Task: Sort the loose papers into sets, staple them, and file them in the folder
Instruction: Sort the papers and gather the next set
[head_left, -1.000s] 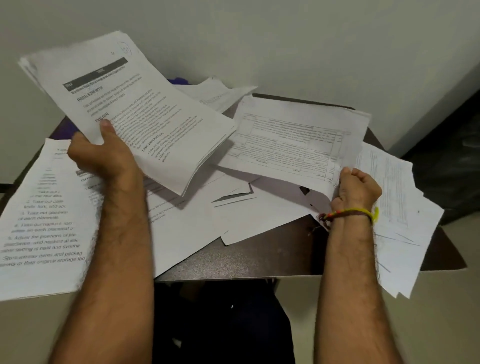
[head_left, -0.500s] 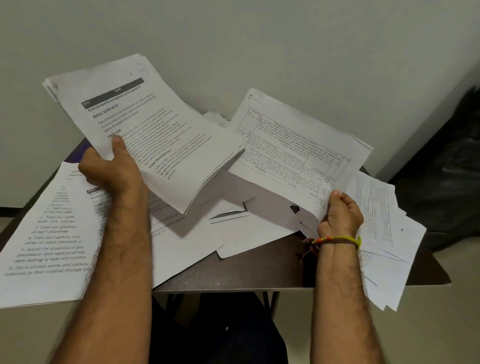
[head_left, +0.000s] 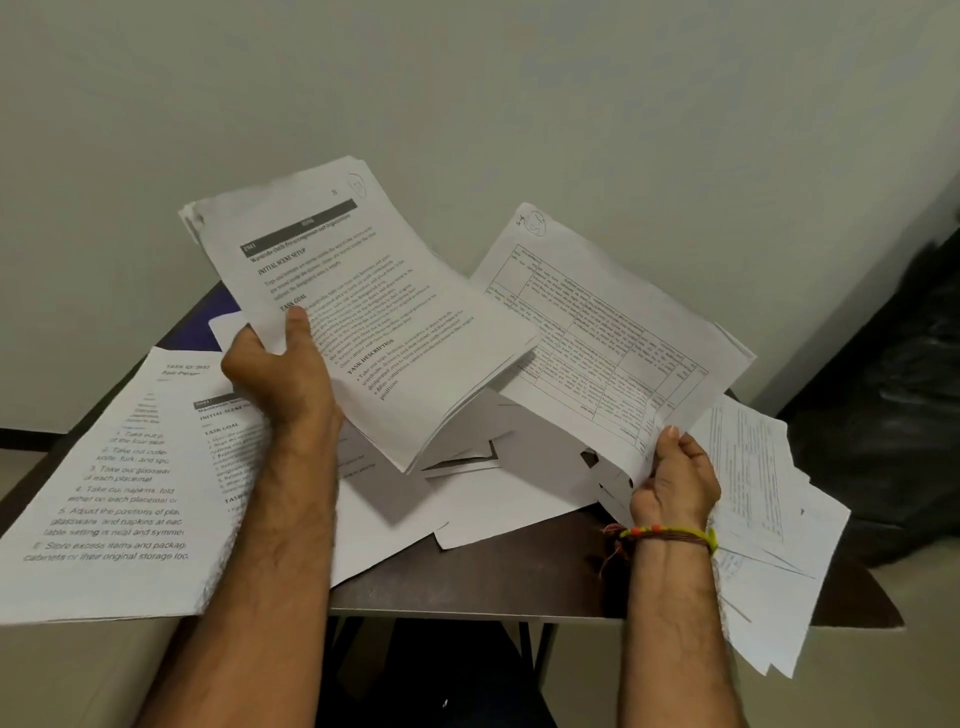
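Your left hand (head_left: 280, 369) grips a thick sheaf of printed pages (head_left: 363, 312) by its lower left corner, thumb pressed flat on the top sheet and fingers curled behind, holding it tilted up above the table (head_left: 519, 582). Your right hand (head_left: 672, 478) pinches the lower edge of a sheet with a ruled table (head_left: 613, 322), thumb on top, lifting it. Between and beneath your hands loose papers (head_left: 498, 493) lie scattered; more spill past your right wrist, and a numbered list (head_left: 114, 493) lies left of your left forearm.

dark table (head_left: 519, 582), black bag (head_left: 883, 415)
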